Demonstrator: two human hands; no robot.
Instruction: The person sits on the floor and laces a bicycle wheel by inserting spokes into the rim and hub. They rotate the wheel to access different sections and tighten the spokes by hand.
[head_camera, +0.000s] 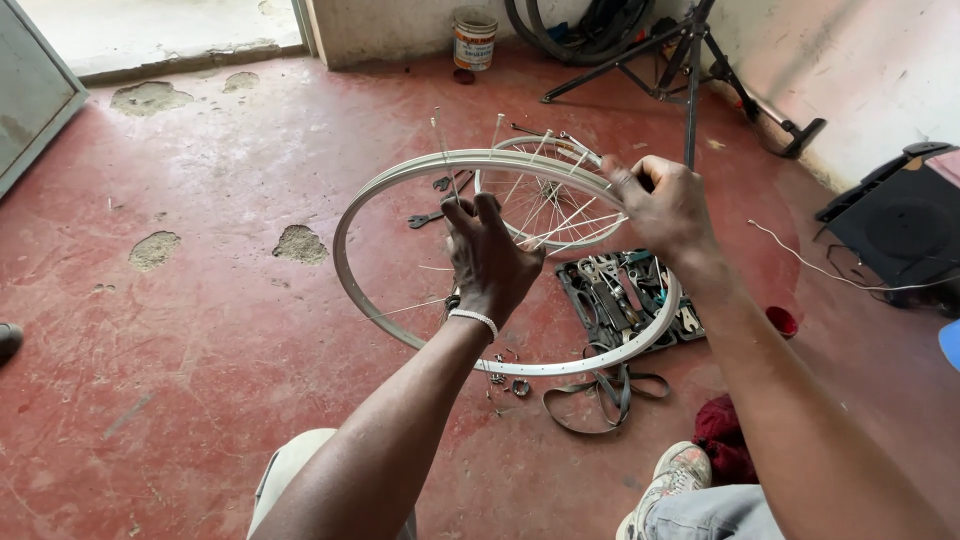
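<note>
Two hands worked above the red floor (200, 330): my left hand (490, 262), fingers closed around loose spokes (440, 150), and my right hand (668, 208), pinching the white rim (400, 185). Beyond lay a second wheel (550, 190).

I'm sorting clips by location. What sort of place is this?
Probably a small bicycle repair workshop: a left hand and right hand hold a silver wheel rim over a red concrete floor, with a tool tray and repair stand nearby.
</note>
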